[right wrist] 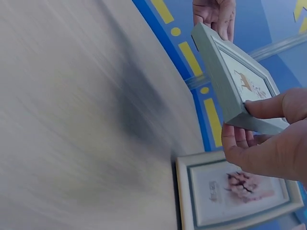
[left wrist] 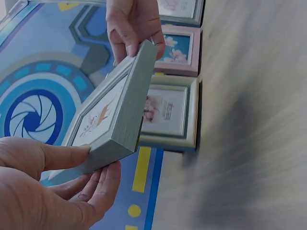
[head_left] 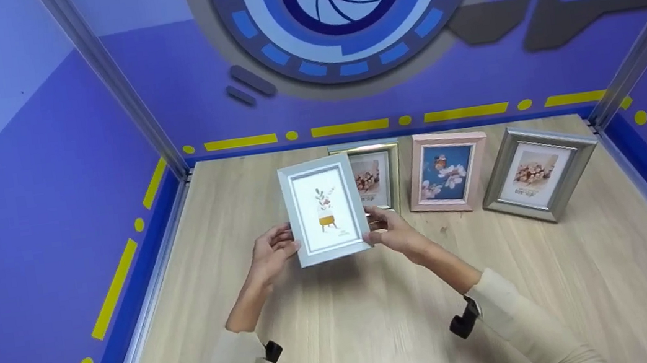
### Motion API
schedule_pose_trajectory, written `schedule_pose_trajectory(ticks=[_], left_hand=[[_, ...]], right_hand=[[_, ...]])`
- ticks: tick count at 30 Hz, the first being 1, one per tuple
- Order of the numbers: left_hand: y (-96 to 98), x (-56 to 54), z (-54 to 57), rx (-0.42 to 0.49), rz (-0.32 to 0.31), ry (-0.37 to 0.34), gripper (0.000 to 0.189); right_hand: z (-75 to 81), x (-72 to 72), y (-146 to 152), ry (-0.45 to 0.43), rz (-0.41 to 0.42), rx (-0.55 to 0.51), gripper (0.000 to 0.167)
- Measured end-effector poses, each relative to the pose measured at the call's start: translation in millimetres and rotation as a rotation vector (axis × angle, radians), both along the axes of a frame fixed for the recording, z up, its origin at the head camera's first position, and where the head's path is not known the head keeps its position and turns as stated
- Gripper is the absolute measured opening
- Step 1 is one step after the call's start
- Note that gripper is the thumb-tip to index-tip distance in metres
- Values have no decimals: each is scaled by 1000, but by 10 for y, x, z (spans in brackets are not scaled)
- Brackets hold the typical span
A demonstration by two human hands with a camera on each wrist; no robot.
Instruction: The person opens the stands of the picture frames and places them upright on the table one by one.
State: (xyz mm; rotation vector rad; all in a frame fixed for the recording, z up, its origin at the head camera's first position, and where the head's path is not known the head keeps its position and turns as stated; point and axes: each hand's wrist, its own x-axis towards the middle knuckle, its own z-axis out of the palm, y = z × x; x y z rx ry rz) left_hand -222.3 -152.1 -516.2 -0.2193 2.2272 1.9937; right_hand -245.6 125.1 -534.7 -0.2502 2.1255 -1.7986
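A pale grey-blue picture frame [head_left: 325, 211] with a potted plant print is held above the wooden table, tilted to face the head camera. My left hand [head_left: 271, 253] grips its left side near the lower corner, thumb on the front and fingers behind, as the left wrist view shows. On the opposite side my right hand [head_left: 398, 233] pinches the lower right edge, its thumb [right wrist: 266, 107] over the front border and the fingers underneath. Partly hidden behind it stands a gold-edged picture frame [head_left: 386, 178] with a flower print.
To the right stand a pink picture frame [head_left: 448, 172] with blossoms on blue and a dark silver picture frame [head_left: 540, 172], turned at an angle. The wooden table [head_left: 369, 338] meets a blue patterned back wall [head_left: 363, 104]. Side walls [head_left: 20, 202] with metal posts enclose it.
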Motion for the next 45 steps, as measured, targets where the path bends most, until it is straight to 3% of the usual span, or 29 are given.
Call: schedule_pose_trajectory(ticks=[12,22,27,39,45], left_hand=[[464,-118,-1,-29,-133,77,43],[869,-148,78,-30,-162,131,47],[998,-114,93,-48,-175,227,48],[1265,37,261,-20,-198,470,47],[1381,98,337,2,-281,501,48]], right_hand=[[33,-4,432,-122,-146,-28,45],[5,-3,662,-220,-234,-111,51],[-42,-13,703,-281,-280,-170,53],[-108,40,660,-263,-213,-354,54],[-144,70,678,-240,-169,-393,57]])
